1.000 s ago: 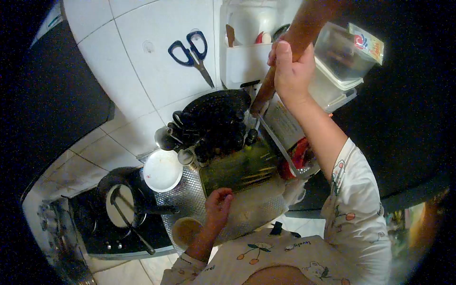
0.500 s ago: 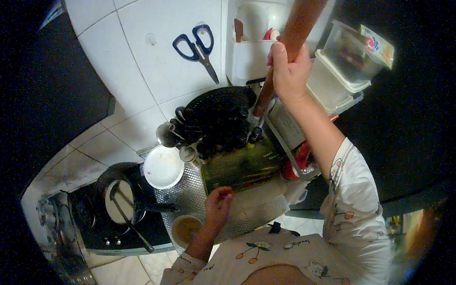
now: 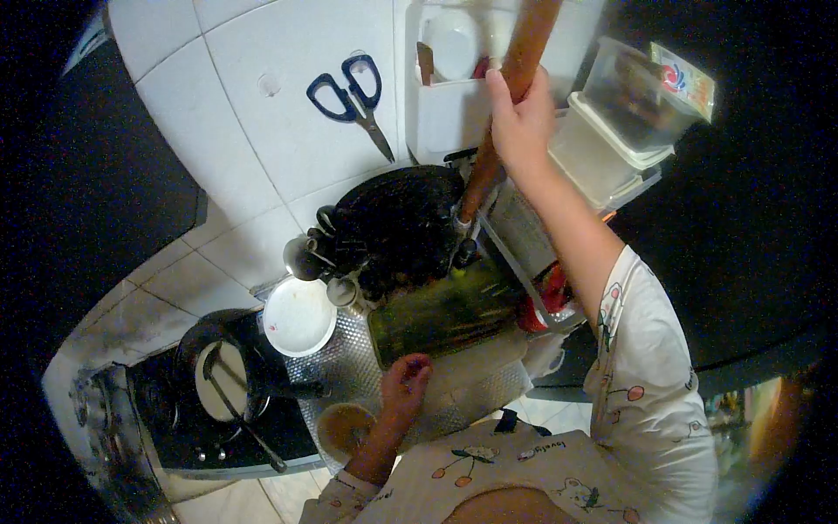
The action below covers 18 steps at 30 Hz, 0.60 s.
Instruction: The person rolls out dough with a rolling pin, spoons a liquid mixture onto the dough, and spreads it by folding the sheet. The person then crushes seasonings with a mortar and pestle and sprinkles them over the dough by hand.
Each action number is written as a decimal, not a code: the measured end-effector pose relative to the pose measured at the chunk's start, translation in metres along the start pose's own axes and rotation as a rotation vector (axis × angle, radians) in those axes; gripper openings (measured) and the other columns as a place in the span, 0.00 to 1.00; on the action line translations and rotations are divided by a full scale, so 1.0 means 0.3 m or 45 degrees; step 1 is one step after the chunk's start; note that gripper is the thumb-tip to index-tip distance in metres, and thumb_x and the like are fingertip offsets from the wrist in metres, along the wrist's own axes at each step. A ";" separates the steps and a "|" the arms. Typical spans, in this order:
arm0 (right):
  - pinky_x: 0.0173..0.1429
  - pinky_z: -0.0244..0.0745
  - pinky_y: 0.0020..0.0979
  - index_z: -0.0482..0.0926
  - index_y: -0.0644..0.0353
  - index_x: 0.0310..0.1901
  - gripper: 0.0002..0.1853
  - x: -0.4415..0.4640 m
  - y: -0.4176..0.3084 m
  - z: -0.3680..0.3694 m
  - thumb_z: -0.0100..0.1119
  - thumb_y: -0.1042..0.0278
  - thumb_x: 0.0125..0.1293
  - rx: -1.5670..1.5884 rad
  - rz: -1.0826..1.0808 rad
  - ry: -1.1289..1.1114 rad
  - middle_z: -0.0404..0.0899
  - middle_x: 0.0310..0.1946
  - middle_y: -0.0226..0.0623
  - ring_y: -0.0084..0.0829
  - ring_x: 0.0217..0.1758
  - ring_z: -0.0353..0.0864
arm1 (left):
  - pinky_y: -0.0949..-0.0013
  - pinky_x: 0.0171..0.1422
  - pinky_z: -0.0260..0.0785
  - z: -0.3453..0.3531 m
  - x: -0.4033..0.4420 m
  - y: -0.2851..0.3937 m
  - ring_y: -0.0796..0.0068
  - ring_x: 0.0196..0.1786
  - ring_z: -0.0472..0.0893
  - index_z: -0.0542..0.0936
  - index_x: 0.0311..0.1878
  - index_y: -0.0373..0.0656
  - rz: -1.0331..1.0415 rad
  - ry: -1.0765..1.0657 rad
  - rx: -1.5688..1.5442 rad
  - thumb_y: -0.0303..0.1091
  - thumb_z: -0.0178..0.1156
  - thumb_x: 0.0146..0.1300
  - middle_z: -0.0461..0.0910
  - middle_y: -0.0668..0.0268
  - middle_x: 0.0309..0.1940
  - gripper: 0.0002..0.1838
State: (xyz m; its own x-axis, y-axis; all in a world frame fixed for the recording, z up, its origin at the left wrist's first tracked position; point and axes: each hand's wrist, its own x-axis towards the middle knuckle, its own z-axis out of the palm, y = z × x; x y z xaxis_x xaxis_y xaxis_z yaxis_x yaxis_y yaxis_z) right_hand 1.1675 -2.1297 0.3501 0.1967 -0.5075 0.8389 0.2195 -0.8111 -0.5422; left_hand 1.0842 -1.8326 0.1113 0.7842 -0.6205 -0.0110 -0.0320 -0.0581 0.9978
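Note:
My right hand (image 3: pixel 525 131) is raised and wrapped around a long wooden rolling pin (image 3: pixel 529 44). The pin slants, with its lower end beside a dark rack of utensils (image 3: pixel 393 214) by the wall. My left hand (image 3: pixel 407 384) hovers at the near edge of a greenish board (image 3: pixel 436 314), its fingers curled and nothing visible in them. Below that hand, a round tan bowl (image 3: pixel 342 428) is partly covered by my left forearm. A white bowl (image 3: pixel 301 316) stands on the textured metal counter (image 3: pixel 323 371).
To the left, a pan (image 3: pixel 218 384) with pale liquid and a ladle (image 3: pixel 236 403) sits on the black stove (image 3: pixel 157 410). Blue-handled scissors (image 3: pixel 356 100) hang on the tiled wall. Stacked plastic containers (image 3: pixel 611 144) stand at the right, near a white wall holder (image 3: pixel 449 109).
The view has shifted slightly. My right hand and the rolling pin have moved a little up and left, and the hand still grips the pin. My left hand stays near the board's edge.

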 end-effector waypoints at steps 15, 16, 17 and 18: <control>0.45 0.70 0.36 0.65 0.67 0.47 0.21 -0.092 0.042 0.027 0.60 0.69 0.53 -0.100 0.068 -0.270 0.75 0.34 0.49 0.42 0.38 0.76 | 0.72 0.46 0.69 0.026 0.004 0.004 0.74 0.39 0.76 0.76 0.39 0.38 -0.011 -0.029 0.087 0.27 0.57 0.55 0.78 0.63 0.35 0.08; 0.44 0.70 0.36 0.65 0.67 0.47 0.21 -0.106 0.060 0.033 0.60 0.70 0.53 -0.120 0.108 -0.256 0.75 0.34 0.49 0.42 0.38 0.76 | 0.72 0.46 0.69 0.027 0.005 -0.003 0.74 0.39 0.76 0.76 0.38 0.38 -0.005 -0.041 0.085 0.27 0.57 0.55 0.78 0.63 0.34 0.08; 0.44 0.70 0.36 0.65 0.67 0.47 0.21 -0.116 0.074 0.037 0.60 0.70 0.53 -0.139 0.147 -0.242 0.75 0.34 0.49 0.43 0.38 0.76 | 0.72 0.46 0.69 0.028 0.006 -0.005 0.74 0.39 0.76 0.76 0.38 0.38 0.016 -0.032 0.090 0.27 0.57 0.55 0.78 0.62 0.34 0.08; 0.44 0.70 0.36 0.65 0.67 0.47 0.21 -0.121 0.077 0.038 0.60 0.70 0.53 -0.161 0.185 -0.225 0.75 0.34 0.50 0.43 0.37 0.76 | 0.71 0.46 0.69 0.029 0.006 -0.007 0.73 0.39 0.76 0.76 0.38 0.38 0.037 -0.026 0.095 0.27 0.57 0.55 0.78 0.62 0.34 0.08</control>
State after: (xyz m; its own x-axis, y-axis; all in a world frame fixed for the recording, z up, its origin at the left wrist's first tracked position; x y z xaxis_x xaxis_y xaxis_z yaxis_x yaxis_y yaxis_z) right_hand 1.1762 -2.1267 0.3067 0.3841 -0.5716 0.7251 0.0580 -0.7688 -0.6368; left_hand 1.0803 -1.8405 0.1087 0.7695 -0.6384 0.0158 -0.1012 -0.0974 0.9901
